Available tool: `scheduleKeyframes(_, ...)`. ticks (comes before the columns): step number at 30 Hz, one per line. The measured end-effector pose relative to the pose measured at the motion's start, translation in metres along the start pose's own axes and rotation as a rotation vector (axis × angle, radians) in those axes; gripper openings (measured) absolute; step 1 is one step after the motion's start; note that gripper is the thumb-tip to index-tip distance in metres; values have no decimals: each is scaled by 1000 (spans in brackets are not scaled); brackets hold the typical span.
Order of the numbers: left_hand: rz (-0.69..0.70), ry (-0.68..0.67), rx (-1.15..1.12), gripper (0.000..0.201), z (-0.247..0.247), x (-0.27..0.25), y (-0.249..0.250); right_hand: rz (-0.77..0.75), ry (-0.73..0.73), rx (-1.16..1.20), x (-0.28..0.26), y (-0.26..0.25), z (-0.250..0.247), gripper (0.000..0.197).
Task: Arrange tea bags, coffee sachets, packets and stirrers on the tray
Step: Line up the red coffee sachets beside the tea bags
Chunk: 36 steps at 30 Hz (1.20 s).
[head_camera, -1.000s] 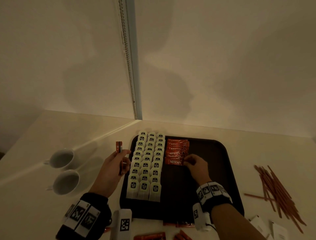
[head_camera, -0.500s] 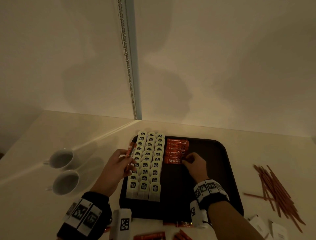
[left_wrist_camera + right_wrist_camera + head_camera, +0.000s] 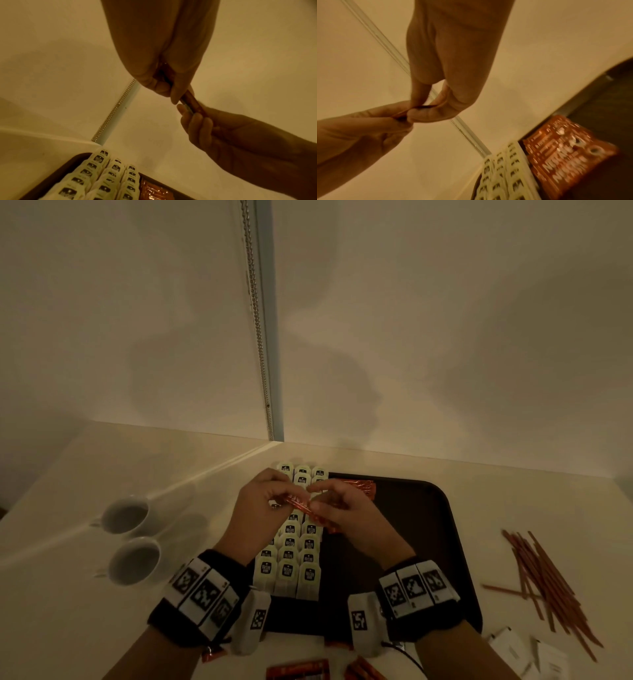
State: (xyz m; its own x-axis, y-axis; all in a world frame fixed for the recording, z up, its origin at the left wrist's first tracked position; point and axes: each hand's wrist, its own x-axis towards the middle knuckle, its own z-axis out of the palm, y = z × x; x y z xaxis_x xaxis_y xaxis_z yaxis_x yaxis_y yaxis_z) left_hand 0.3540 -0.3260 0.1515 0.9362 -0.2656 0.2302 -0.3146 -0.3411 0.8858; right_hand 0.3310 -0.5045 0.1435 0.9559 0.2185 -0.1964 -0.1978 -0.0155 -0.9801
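Note:
A dark tray [image 3: 424, 529] holds three rows of white tea bags [image 3: 287, 570] on its left side and a stack of red coffee sachets [image 3: 363, 487] beside them. Above the tea bags both hands meet on one red coffee sachet [image 3: 301, 505]. My left hand [image 3: 263, 501] pinches its left end, and my right hand [image 3: 339, 508] pinches the other end. The left wrist view shows the sachet [image 3: 192, 102] running from my left hand's fingertips [image 3: 175, 97] into the right hand. In the right wrist view the thumb and forefinger of the right hand [image 3: 426, 106] nip its edge.
Two white cups [image 3: 130, 539] stand left of the tray. A loose pile of brown stirrers [image 3: 544, 580] lies on the table to the right, with white packets [image 3: 524, 652] near the front right. More red sachets [image 3: 298, 671] lie at the front edge. The wall stands close behind.
My left hand has carried its sachet rightward over the tea bags. The right hand has left the sachet stack and come up to take the sachet's other end.

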Motion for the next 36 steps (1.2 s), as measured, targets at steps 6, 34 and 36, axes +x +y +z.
scheduleKeyframes(6,-234,3,-347,40,-5,-4,5,-189,159,-192,3,-13,-2,19)
scheduleKeyframes(34,-334,103,-709,23,-5,-10,14,-119,260,-115,-6,-44,10,13)
scheduleKeyframes(36,-299,120,-669,24,-6,-9,14,-103,313,-118,-8,-41,7,10)
